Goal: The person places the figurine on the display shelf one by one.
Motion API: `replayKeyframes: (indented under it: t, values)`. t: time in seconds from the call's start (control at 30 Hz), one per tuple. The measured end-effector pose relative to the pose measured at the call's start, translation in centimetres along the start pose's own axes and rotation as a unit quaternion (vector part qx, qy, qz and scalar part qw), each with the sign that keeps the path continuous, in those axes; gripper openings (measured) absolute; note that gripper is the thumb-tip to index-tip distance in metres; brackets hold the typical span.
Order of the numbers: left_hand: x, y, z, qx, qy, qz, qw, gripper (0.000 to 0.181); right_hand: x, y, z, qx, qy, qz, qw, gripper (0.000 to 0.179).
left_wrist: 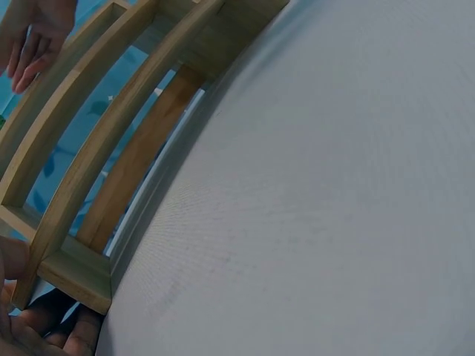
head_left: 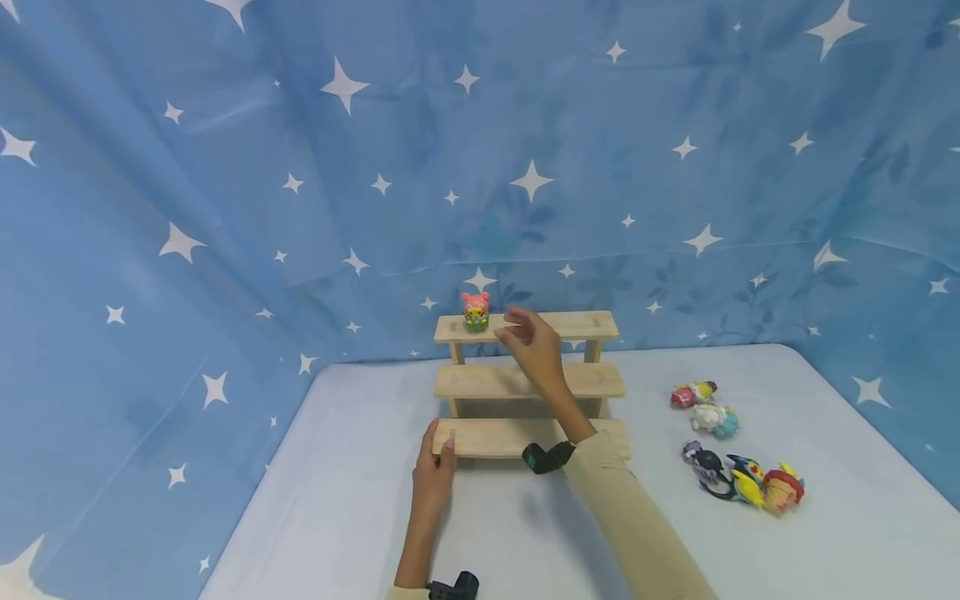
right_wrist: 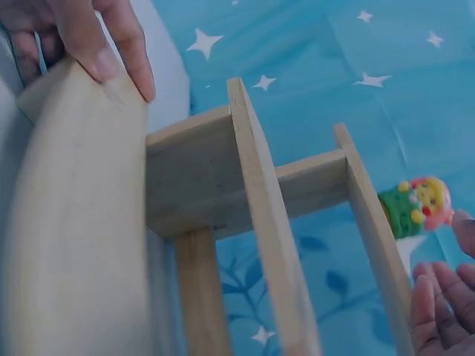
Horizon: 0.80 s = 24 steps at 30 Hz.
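Observation:
A three-tier wooden display stand [head_left: 528, 381] stands on the white table. Its left front end is held by my left hand [head_left: 435, 462], thumb on top of the lowest shelf and fingers round the end, as the left wrist view also shows. On the top shelf, near its left end, stands a small figurine [head_left: 476, 312] with a pink hood and a green base. My right hand [head_left: 536, 346] hovers by the top shelf, just right of that figurine and apart from it. In the right wrist view its fingers [right_wrist: 438, 304] are loosely bent and nothing lies between them.
To the right of the stand several figurines lie on the table: a red and yellow one [head_left: 693, 393], a white and teal one [head_left: 716, 420], a dark purple one [head_left: 703, 462] and a tan one with a red band [head_left: 783, 488]. A blue starry curtain [head_left: 420, 225] hangs behind.

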<state>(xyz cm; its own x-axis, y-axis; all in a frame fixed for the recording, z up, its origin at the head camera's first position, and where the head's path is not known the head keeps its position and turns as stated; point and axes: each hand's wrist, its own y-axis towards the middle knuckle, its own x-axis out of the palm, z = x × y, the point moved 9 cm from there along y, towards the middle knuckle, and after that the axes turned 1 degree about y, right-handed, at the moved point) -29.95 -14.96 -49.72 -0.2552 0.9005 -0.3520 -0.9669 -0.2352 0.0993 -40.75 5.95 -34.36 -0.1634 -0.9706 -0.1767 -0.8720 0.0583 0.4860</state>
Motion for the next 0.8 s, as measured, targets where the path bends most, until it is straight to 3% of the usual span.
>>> replayKeyframes:
  t: [0.37, 0.57, 0.7, 0.8]
  values:
    - [0.1, -0.2, -0.5, -0.002, 0.003, -0.003, 1.0, 0.053, -6.5, -7.2, 3.1, 0.042, 0.039, 0.076, 0.9955, 0.028]
    - [0.1, -0.1, -0.5, -0.012, -0.003, -0.004, 0.9999, 0.053, -9.9, -11.2, 1.8, 0.072, 0.023, 0.11, 0.991, 0.024]
    - [0.1, 0.0, -0.3, -0.012, -0.005, -0.007, 0.9999, 0.054, -12.6, -13.4, 1.7, 0.096, 0.0, 0.157, 0.983, 0.022]
    - [0.3, 0.0, -0.2, -0.013, -0.006, -0.01, 0.9998, 0.054, -14.9, -15.0, 3.4, 0.116, -0.039, 0.202, 0.9716, 0.021]
